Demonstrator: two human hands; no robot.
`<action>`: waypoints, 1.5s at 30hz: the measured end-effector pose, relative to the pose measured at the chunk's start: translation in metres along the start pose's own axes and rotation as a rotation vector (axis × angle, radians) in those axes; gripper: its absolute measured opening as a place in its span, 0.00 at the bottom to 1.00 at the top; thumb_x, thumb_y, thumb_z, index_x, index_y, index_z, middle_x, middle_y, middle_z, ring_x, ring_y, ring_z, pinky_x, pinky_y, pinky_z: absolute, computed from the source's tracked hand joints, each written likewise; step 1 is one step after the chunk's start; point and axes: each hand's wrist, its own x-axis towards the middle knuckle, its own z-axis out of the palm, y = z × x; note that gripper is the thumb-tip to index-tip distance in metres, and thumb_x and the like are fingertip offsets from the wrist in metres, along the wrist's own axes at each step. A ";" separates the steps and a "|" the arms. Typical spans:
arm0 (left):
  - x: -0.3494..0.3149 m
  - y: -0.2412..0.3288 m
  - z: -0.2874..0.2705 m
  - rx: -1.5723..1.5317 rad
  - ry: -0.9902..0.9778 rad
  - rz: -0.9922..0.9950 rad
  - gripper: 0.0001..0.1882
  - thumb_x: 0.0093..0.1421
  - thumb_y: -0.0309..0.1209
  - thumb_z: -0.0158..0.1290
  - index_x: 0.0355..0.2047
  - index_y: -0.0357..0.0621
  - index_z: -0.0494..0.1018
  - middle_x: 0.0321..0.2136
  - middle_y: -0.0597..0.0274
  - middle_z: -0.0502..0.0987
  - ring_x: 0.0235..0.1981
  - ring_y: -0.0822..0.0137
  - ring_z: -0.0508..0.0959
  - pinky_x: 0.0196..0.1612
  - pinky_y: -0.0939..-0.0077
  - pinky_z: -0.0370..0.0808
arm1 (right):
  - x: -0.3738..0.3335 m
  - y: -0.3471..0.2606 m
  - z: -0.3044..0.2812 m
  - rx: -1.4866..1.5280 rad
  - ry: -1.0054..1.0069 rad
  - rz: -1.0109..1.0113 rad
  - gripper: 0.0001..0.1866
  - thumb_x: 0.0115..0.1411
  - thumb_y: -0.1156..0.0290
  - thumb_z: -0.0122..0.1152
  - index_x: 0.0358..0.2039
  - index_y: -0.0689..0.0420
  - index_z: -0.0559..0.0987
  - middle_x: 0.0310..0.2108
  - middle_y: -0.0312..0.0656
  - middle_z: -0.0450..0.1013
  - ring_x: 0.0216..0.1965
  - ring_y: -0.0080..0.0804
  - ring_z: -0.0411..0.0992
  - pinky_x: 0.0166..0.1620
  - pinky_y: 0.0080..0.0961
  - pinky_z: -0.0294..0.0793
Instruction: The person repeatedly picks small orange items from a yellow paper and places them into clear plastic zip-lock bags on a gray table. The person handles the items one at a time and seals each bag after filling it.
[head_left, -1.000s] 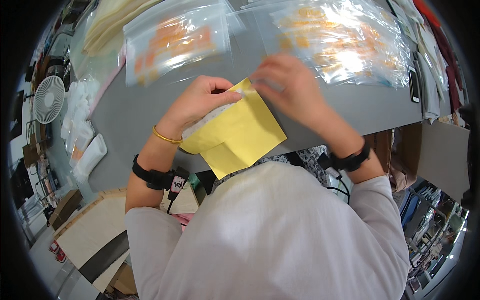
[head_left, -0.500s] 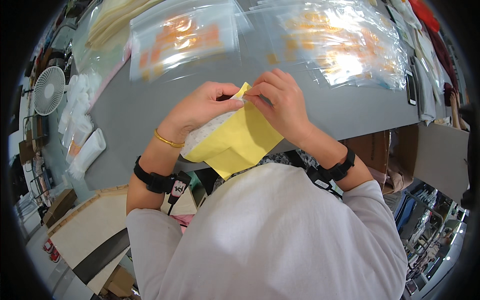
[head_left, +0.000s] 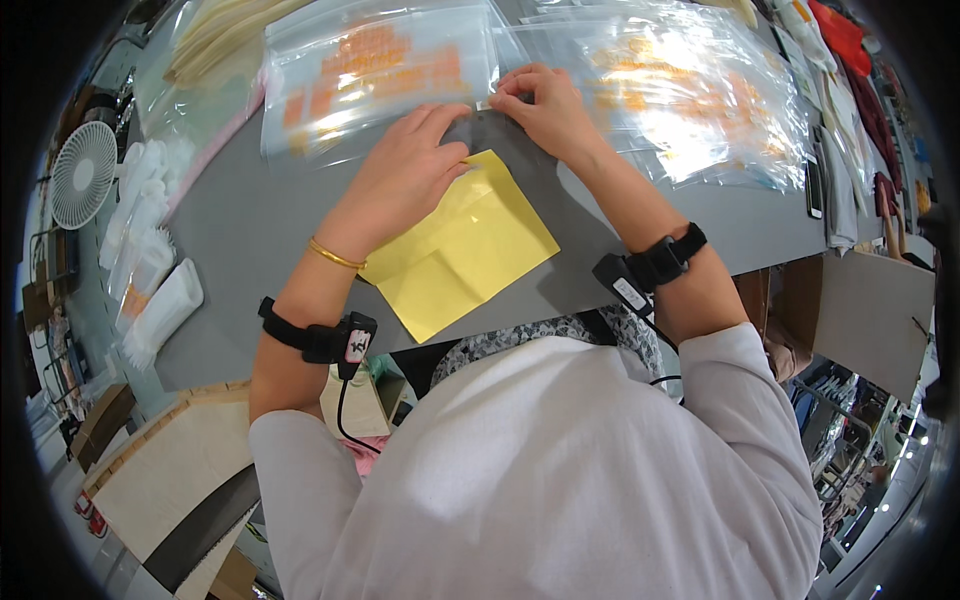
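From my end, the grey table is my landmark. A creased yellow paper sheet lies flat at its near edge, around the middle. My left hand is over the sheet's far left border, grasping nothing, its fingers loosely extended with a gap before the thumb; I cannot tell whether the palm touches the paper. Farther across the table, my right hand pinches a small white scrap between thumb and forefinger. Clear printed plastic bags lie along the table's far side, one pile left, another right. A phone sits at the table's right end.
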 end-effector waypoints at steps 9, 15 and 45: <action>0.004 -0.006 0.013 0.052 -0.057 -0.003 0.07 0.64 0.30 0.61 0.39 0.40 0.80 0.64 0.58 0.75 0.59 0.53 0.74 0.61 0.56 0.73 | -0.009 0.007 0.027 -0.185 0.172 -0.024 0.12 0.60 0.58 0.73 0.33 0.54 0.89 0.48 0.30 0.80 0.54 0.41 0.70 0.58 0.39 0.67; 0.005 -0.008 0.013 0.030 -0.050 0.007 0.07 0.63 0.30 0.61 0.39 0.41 0.81 0.61 0.60 0.78 0.58 0.55 0.75 0.60 0.58 0.74 | -0.009 0.004 0.021 -0.469 0.333 -0.156 0.14 0.59 0.56 0.76 0.33 0.54 0.88 0.45 0.35 0.79 0.53 0.43 0.71 0.57 0.41 0.68; 0.012 0.044 -0.008 -1.157 -0.303 -0.792 0.15 0.63 0.31 0.69 0.46 0.34 0.85 0.37 0.66 0.85 0.36 0.78 0.81 0.40 0.79 0.78 | -0.108 -0.014 -0.036 -0.102 0.218 -0.578 0.10 0.53 0.66 0.78 0.35 0.49 0.87 0.39 0.30 0.78 0.46 0.32 0.73 0.49 0.34 0.67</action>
